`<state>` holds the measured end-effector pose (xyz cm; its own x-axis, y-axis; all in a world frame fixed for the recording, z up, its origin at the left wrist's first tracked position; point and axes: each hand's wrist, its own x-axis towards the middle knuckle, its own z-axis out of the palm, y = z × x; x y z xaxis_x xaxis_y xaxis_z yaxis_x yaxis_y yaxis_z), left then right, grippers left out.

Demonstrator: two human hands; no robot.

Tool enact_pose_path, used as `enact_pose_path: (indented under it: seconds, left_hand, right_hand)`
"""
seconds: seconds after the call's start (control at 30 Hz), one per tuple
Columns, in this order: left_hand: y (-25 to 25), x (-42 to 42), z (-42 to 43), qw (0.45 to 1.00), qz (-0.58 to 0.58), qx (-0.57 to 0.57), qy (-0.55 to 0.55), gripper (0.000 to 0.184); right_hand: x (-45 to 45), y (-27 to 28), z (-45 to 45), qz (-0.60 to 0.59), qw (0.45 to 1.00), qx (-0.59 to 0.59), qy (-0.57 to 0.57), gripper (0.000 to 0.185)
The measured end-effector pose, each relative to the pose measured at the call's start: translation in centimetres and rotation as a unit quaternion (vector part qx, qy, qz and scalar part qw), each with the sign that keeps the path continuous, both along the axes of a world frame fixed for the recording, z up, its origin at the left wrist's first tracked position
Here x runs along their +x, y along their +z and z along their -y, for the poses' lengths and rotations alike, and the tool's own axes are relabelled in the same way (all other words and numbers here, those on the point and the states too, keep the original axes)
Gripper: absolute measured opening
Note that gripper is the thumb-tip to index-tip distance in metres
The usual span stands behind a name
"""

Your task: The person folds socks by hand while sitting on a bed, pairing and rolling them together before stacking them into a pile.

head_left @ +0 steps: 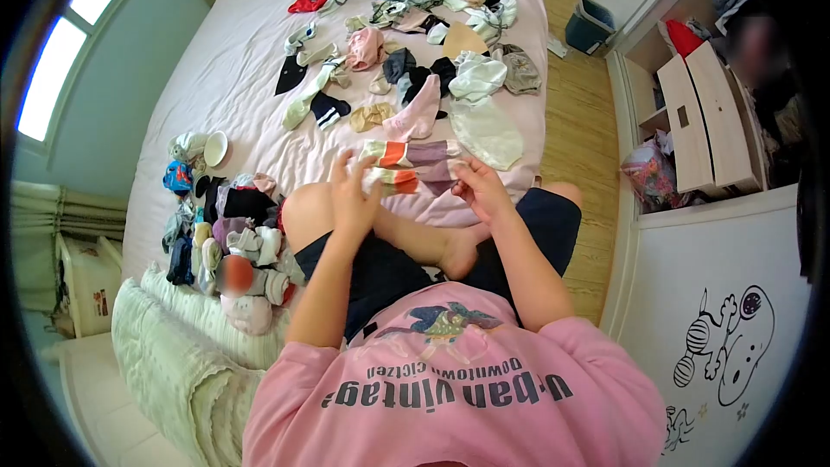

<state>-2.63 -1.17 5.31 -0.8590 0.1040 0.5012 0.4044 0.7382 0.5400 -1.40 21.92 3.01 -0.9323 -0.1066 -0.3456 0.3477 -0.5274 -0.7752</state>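
In the head view, the person's right hand (353, 195), fingers spread, is at the left end of a pair of striped socks (413, 164), whose other end the left hand (475, 186) pinches. The socks are stretched out above the bed (251, 69), between loose socks (398, 60) beyond and the person's crossed legs.

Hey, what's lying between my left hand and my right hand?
Two striped socks, with orange and mauve bands, span the stretch between your left hand and right hand, as the head view shows.
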Motion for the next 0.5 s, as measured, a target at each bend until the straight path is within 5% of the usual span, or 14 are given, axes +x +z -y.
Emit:
enact_pose_path:
  seconds: [0.07,0.13,0.23,0.33,0.43,0.5]
  left_hand:
    - [-0.1,0.0,-2.0,0.973,0.052,0.145,-0.174,0.033]
    - [1.4,1.1,-4.1,0.956,0.102,0.175,-0.213,0.029]
    - [0.3,1.0,-5.3,0.923,0.204,0.272,-0.181,0.027]
    - [-0.4,0.6,-6.2,0.837,0.218,0.472,-0.171,0.029]
    - [-0.4,0.5,-6.1,0.747,0.288,0.569,-0.186,0.033]
    - [-0.2,0.6,-6.0,0.777,0.29,0.513,-0.223,0.034]
  right_hand:
    - [0.3,1.4,1.1,-0.035,0.996,0.07,0.036,0.02]
    - [0.4,2.9,1.9,-0.073,0.99,0.101,0.065,0.022]
    - [0.8,4.5,2.7,-0.139,0.982,0.111,0.058,0.028]
    - [0.9,4.8,2.7,-0.237,0.93,0.278,0.031,0.018]
    - [1.0,4.4,1.7,-0.093,0.982,0.141,0.081,0.008]
    - [0.8,3.8,1.7,-0.107,0.986,0.115,0.05,0.006]
